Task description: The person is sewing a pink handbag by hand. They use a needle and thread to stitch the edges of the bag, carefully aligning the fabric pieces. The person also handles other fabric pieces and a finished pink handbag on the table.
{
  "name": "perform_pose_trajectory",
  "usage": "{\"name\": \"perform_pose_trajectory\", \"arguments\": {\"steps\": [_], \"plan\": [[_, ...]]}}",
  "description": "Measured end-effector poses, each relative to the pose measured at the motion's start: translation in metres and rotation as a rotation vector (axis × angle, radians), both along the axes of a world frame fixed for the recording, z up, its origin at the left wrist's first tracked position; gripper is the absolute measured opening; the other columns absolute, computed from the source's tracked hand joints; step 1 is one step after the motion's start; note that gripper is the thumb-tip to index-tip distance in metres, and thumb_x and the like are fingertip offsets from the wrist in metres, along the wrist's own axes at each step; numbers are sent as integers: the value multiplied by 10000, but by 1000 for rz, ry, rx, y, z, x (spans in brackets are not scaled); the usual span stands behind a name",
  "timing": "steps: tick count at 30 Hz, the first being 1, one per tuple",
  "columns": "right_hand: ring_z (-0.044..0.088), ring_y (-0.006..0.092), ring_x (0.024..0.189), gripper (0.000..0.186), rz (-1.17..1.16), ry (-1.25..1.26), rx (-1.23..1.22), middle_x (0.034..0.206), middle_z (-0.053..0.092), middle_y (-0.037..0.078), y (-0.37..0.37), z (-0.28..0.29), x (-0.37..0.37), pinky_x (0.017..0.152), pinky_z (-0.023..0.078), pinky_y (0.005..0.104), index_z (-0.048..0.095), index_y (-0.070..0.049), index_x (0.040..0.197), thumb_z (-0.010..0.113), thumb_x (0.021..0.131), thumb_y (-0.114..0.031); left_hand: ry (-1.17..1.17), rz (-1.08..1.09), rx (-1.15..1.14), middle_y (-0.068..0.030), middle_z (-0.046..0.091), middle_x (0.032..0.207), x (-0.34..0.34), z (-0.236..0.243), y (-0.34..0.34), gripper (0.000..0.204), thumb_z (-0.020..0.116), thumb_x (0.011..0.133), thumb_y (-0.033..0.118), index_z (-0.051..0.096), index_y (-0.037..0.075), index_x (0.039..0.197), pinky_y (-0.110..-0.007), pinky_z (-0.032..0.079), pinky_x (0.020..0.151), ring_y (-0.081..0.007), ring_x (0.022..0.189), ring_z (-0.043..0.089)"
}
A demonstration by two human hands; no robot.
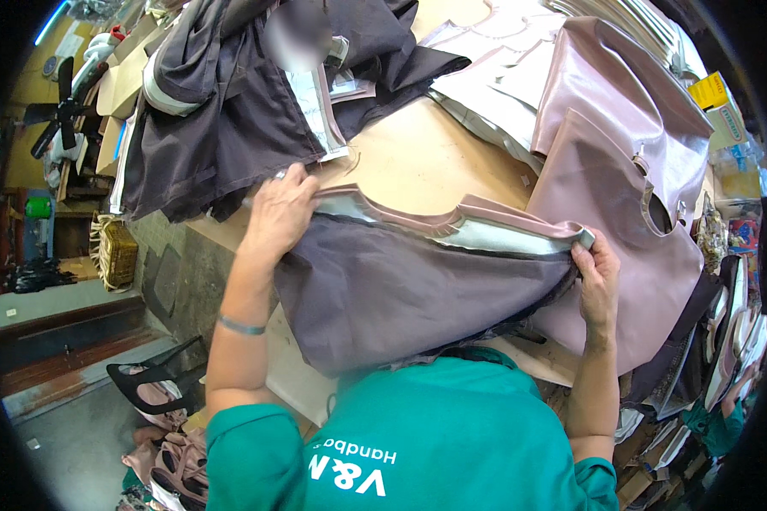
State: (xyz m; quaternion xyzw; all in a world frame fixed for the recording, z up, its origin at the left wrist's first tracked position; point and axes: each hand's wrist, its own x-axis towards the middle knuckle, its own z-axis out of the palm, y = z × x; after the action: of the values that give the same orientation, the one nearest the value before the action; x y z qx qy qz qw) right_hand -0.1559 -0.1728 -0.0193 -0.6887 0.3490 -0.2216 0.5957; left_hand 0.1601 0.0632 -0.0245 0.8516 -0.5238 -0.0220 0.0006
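Observation:
An unfinished handbag piece [435,281] is stretched between my two hands, close to my body. Its dark purple lining hangs down in front of me, and along the top run a white strip and a folded pink edge with a curved dip in the middle. My left hand [283,209], with a ring on one finger, grips the left corner of that edge. The opposite corner is pinched between the thumb and fingers of my right hand [598,271]. Right of the piece lies a shiny pink handbag body [618,162] with a curved cut-out, close to my right hand.
Dark lined bag pieces [222,128] are heaped at the far left of the table [418,157]. Pale cut panels [494,85] lie at the back. A yellow box [709,89] stands far right. Beyond the table's left side are a black fan [60,111] and a wicker basket [115,251].

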Motion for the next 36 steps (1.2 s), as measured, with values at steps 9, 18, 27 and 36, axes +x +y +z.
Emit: {"name": "perform_pose_trajectory", "arguments": {"steps": [9, 18, 27, 36], "plan": [[534, 148, 931, 305, 5, -414, -662, 998, 574, 98, -19, 103, 130, 819, 414, 258, 513, 6, 1102, 498, 804, -55, 1423, 398, -1153, -84, 573, 946, -30, 98, 56, 210, 479, 863, 124, 482, -12, 1023, -262, 466, 764, -146, 847, 559], [533, 304, 865, 377, 565, -272, -671, 976, 502, 149, 95, 44, 103, 727, 455, 352, 533, -40, 982, 681, 635, -32, 2012, 376, -1274, -85, 506, 1127, -85, 20, 0, 376, 399, 906, 154, 311, 24, 1248, -320, 427, 888, -153, 1023, 515], [552, 234, 751, 294, 369, -263, -325, 942, 511, 113, 91, 15, 83, 642, 472, 306, 545, -17, 921, 627, 650, 62, 1875, 446, -748, -82, 527, 995, -113, 27, -16, 342, 605, 777, 68, 422, -16, 1053, -266, 469, 750, -113, 895, 530], [515, 241, 641, 243, 351, -219, -892, 794, 515, 106, 86, 16, 69, 572, 440, 318, 546, 7, 832, 638, 608, 28, 1822, 361, -678, -72, 557, 908, -115, 16, -39, 322, 630, 757, 65, 446, -15, 1008, -234, 502, 640, -107, 771, 566]]}}
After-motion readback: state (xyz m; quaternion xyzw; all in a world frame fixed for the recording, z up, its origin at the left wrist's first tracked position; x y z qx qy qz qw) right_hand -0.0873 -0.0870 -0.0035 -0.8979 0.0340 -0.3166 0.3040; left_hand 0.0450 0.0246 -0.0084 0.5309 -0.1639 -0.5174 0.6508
